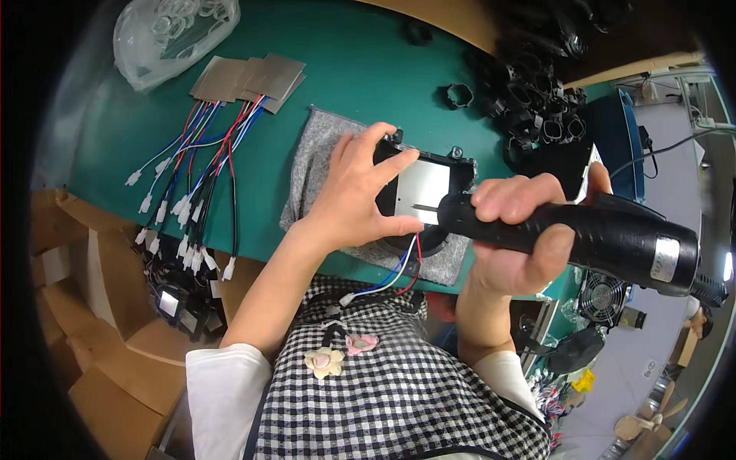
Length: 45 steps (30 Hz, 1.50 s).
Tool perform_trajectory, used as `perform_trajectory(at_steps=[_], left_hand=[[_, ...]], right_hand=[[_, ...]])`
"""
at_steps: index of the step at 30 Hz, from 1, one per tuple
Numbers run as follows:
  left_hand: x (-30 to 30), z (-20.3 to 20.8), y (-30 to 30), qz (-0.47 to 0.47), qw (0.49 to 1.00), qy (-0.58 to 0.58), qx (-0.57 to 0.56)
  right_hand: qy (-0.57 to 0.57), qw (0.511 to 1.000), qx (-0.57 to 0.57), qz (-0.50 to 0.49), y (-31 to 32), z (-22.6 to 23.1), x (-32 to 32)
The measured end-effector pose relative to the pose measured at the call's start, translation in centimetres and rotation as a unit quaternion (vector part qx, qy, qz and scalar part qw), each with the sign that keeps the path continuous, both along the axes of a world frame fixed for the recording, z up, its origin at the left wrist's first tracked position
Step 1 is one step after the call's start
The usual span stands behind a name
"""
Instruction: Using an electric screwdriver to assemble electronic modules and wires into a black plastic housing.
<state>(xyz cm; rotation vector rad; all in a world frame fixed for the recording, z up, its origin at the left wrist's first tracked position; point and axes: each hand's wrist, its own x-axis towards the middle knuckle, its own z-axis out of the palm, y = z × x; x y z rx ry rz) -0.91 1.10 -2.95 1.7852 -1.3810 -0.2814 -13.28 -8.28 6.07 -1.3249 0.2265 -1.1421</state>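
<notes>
Gripping blk power driver (606, 234) in R hand (506, 264), fingers wrapped firmly round its barrel; tool lies over R part of grey cloth (303, 184), body reaching out past cloth's R edge. Its bit (425, 208) points L, tip over silver plate (428, 180); can't tell if it touches. Plate sits in blk housing (463, 172), which is on cloth, toward cloth's R side. L hand (349, 184) reaches over cloth, fingers spread, grasping housing: fingertips at far edge & plate's top, thumb at near edge. Red, wht & blue wires (406, 264) run from housing out past cloth's near edge, w/ wht plug (347, 299) on end. L of cloth, on green table (353, 61): overlapping metal plates (268, 77), their multicol. leads (232, 180) fanned twd me. Farther off, beyond cloth to L: clear bag (176, 34). Beyond cloth to R: lone blk ring (447, 96), then heap of blk rings (537, 103). Well R of cloth: blk fan (602, 297). L of cloth, nearer me & lower: cardbd boxes (123, 368).
</notes>
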Motion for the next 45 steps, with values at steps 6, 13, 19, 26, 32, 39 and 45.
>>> perform_trajectory(at_steps=[6, 13, 19, 26, 32, 39, 45], left_hand=[[0.6, -0.4, -0.1, -0.008, 0.998, 0.039, -0.049], [0.7, -0.9, 0.1, -0.009, 0.998, 0.045, -0.049], [0.4, -1.0, 0.3, -0.018, 0.996, 0.065, -0.052], [-0.3, -0.3, 0.5, 0.015, 0.997, 0.053, -0.060], [0.6, 0.2, 1.3, 0.129, 0.976, 0.122, 0.130], [7.2, 2.3, 15.3, 0.256, 0.827, 0.449, -0.221], [15.9, -19.4, 49.9, 0.390, 0.457, 0.510, -0.615]], right_hand=[[0.027, 0.999, 0.020, 0.025, 0.7, -1.1, 1.8], [-0.024, 0.895, -0.228, 0.381, -3.6, -1.3, 3.6], [-0.067, 0.896, -0.174, 0.404, -3.2, -2.2, 3.5], [-0.026, 0.996, -0.068, -0.049, -0.1, -1.4, 1.7], [-0.124, 0.985, -0.029, -0.117, -2.3, 1.6, -3.3], [0.123, 0.975, -0.016, -0.184, -4.6, -0.7, -0.9], [0.490, 0.839, -0.122, -0.203, -9.4, -5.3, 2.4]])
